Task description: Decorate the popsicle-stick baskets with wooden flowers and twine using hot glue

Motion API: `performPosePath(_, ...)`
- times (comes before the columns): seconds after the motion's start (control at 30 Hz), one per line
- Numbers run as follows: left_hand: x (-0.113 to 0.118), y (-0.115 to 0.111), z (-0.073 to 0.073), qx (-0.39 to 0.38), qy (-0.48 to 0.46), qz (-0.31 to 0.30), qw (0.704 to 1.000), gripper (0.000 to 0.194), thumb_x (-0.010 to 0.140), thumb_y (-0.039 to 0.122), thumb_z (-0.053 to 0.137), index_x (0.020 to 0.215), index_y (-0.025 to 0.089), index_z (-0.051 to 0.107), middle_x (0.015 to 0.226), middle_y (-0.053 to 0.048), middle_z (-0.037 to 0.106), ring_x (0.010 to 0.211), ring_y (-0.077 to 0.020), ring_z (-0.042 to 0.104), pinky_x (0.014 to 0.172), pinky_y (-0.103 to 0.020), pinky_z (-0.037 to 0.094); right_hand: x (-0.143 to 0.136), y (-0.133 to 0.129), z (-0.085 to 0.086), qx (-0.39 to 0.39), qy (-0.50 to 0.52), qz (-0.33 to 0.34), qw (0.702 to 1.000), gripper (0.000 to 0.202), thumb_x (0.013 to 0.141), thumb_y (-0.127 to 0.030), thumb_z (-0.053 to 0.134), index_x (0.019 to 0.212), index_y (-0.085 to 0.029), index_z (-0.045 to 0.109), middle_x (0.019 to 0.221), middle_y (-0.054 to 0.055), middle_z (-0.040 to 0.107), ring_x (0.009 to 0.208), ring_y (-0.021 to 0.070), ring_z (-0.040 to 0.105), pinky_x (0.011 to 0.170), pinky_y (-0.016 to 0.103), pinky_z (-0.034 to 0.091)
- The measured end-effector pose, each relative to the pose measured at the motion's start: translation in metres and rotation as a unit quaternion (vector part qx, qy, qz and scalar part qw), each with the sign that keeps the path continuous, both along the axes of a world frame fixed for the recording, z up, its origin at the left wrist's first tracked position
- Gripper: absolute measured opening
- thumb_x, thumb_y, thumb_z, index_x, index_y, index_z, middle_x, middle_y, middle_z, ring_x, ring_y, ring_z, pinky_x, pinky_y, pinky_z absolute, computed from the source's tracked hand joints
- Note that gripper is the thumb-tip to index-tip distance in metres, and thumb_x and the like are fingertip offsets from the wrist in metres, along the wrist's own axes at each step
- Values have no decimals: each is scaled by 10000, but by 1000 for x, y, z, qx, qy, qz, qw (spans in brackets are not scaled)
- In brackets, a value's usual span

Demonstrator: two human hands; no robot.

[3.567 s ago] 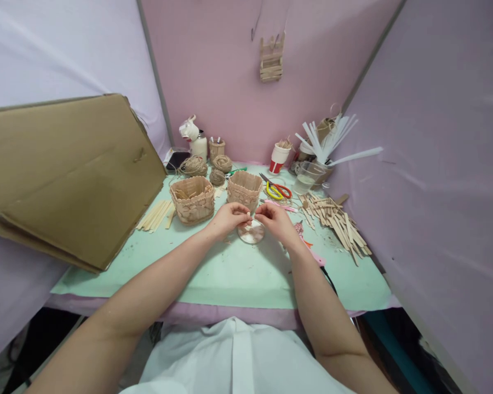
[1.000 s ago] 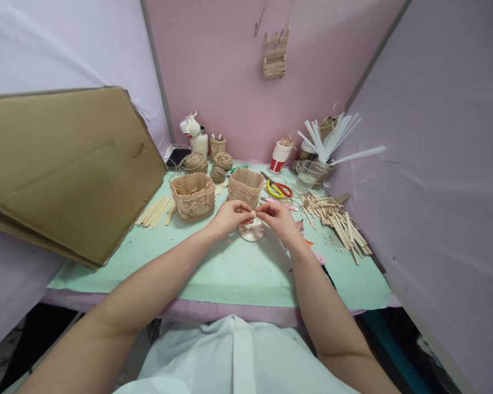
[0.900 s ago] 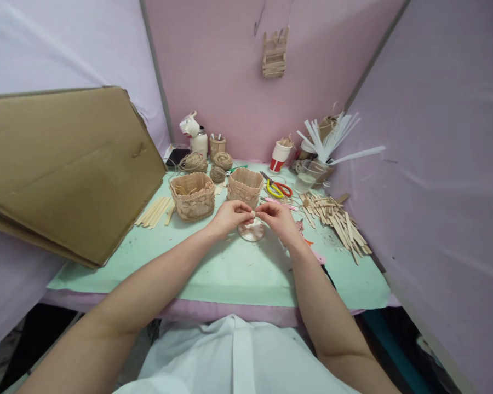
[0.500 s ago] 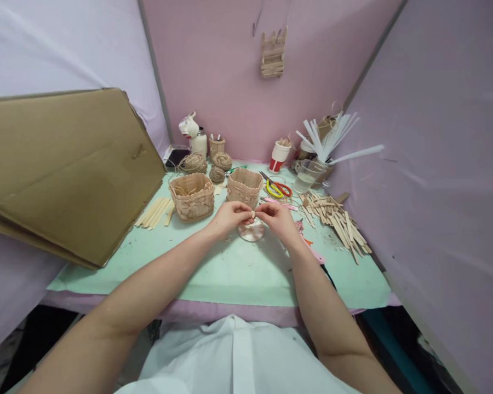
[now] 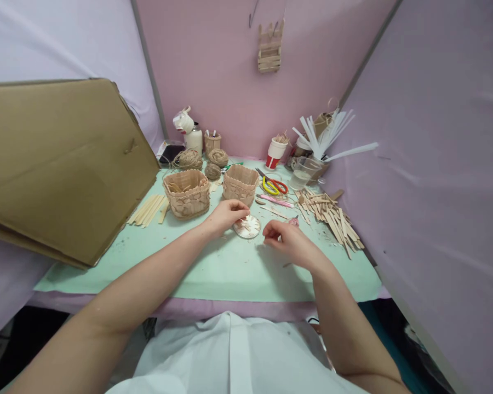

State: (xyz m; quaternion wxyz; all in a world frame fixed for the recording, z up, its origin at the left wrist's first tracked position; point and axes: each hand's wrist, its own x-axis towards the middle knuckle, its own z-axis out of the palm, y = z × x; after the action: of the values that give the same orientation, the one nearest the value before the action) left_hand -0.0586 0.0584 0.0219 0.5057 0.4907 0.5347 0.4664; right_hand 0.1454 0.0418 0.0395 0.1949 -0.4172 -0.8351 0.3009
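Note:
My left hand (image 5: 232, 213) is closed, with thumb and fingertips pinched together over the left edge of a round white disc (image 5: 251, 227). What the fingertips hold is too small to make out. Pale bits lie on the disc. To the right of it, my right hand (image 5: 285, 239) hovers above the table, fingers loosely curled and apart, with nothing visible in them. A pink tool (image 5: 294, 220), mostly hidden, lies just behind that hand. Beyond my left hand stand two woven-looking wooden baskets, one at the left (image 5: 187, 194) and one in the middle (image 5: 240, 186).
Flat wooden sticks (image 5: 332, 219) are heaped at the right, and paler strips (image 5: 148, 210) lie at the left. Scissors (image 5: 274, 186), twine balls (image 5: 189, 160), a plastic cup (image 5: 302, 174) and a red-white cup (image 5: 276, 152) stand behind. A large cardboard sheet (image 5: 66, 164) leans at the left.
My hands were together over the disc, both pinching a small pale piece. My right hand has let go and moved right and down toward me. My left hand stays near the disc.

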Motion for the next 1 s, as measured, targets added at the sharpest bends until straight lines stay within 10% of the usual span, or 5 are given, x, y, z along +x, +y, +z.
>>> performPosePath(0.27, 1, 0, -5, -2, -19, -42, 999, 203, 637, 291, 704, 722, 122, 629, 563, 7, 568, 500, -76, 468, 500, -210, 364, 9, -26, -12, 10, -62, 8, 998, 157, 777, -156, 478, 731, -215, 616, 773, 4, 678, 719, 150, 591, 644, 248, 372)
performPosePath(0.63, -1, 1, -4, -58, -78, -44, 994, 238, 587, 276, 773, 723, 126, 647, 654, -17, 599, 564, -77, 492, 533, -213, 367, 63, 0, -19, 157, -164, -225, 948, 300, 759, -374, 600, 966, -157, 603, 988, 138, 603, 942, 284, 533, 789, 361, 381)
performPosePath(1.0, -5, 2, 2, -112, -163, -37, 980, 295, 517, 252, 837, 714, 117, 664, 635, -2, 574, 568, -61, 496, 503, -182, 379, 57, 7, -24, 73, -84, -189, 976, 259, 795, -404, 536, 891, -173, 600, 880, 79, 615, 782, 205, 545, 681, 300, 385)
